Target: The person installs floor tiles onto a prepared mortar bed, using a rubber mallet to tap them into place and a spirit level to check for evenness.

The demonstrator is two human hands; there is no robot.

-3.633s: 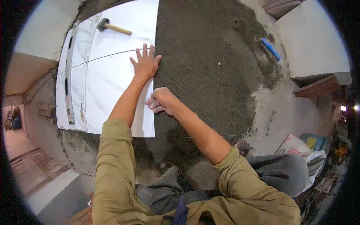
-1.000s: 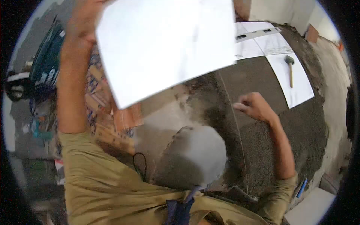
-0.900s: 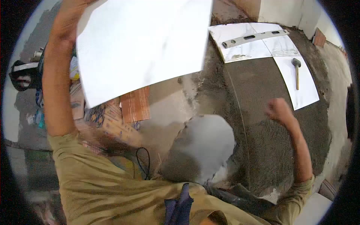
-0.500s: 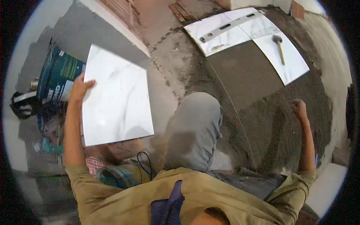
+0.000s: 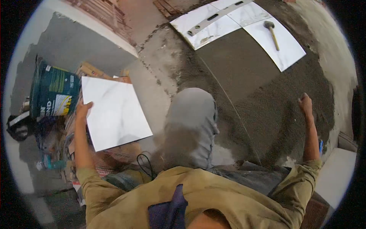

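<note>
My left hand grips the left edge of a white marble-look tile, thumb on its face and the fingers hidden behind. The tile is held up at my left, over stacked cardboard boxes. On the other side, my right hand is closed in a loose fist above the grey mortar bed; I see nothing in it. Ahead, several white tiles are laid on the mortar, with a spirit level across them. A mallet lies on the right-hand tile.
A dark green bucket stands at the left beside cardboard boxes. A thin line runs along the mortar's left side. My bent knee is in the middle. A low wall rises at the upper left.
My left hand has lowered the tile slightly, showing more of the boxes behind it. My right hand stays closed above the mortar. The whole view has shifted a little.
</note>
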